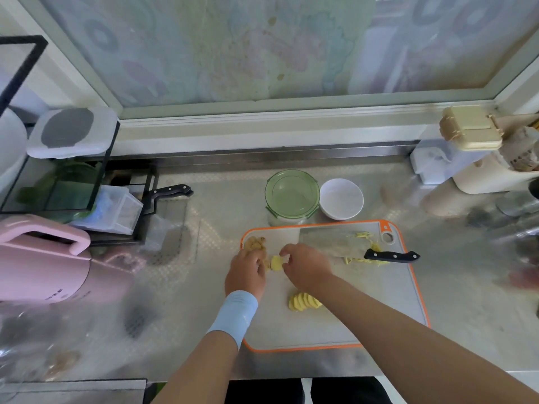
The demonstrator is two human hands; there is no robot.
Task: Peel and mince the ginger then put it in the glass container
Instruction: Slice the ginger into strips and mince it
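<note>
On the orange-rimmed cutting board (393, 301) my left hand (246, 272) and my right hand (306, 265) meet over a few yellow ginger slices (276, 263). The left fingers hold the slices; the right fingertips hover curled just beside them. A fanned row of peeled ginger slices (304, 302) lies nearer me, partly under my right forearm. Ginger peel (255, 243) is heaped at the board's far left corner. A cleaver (335, 243) with a black handle rests flat on the far part of the board, with ginger shreds (363, 236) around it. The glass container (291, 196) with a green rim stands empty behind the board.
A white bowl (341, 199) sits right of the glass container. A second black-handled knife (172, 190) lies by a black rack (73, 182) at the left. A pink kettle (43, 258) stands at the near left. Containers (469, 129) crowd the right back corner.
</note>
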